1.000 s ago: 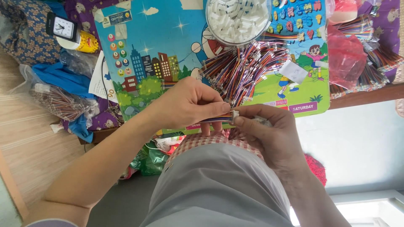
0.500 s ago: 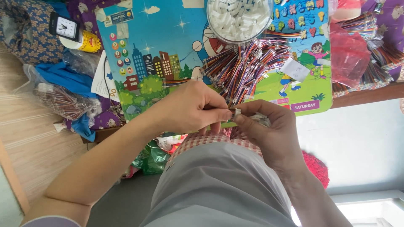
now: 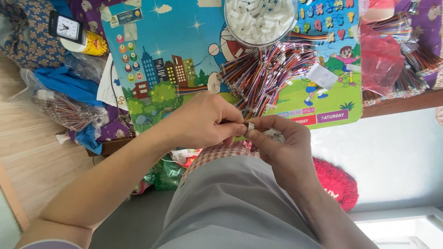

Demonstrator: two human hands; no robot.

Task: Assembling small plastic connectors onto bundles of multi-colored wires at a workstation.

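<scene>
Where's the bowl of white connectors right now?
In the head view, the clear bowl of white connectors sits top centre on the cartoon mat, just above the pile of coloured wires.

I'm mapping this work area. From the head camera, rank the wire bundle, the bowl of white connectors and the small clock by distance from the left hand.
1. Wire bundle, just above the left hand.
2. Bowl of white connectors, top centre.
3. Small clock, far top left.
</scene>
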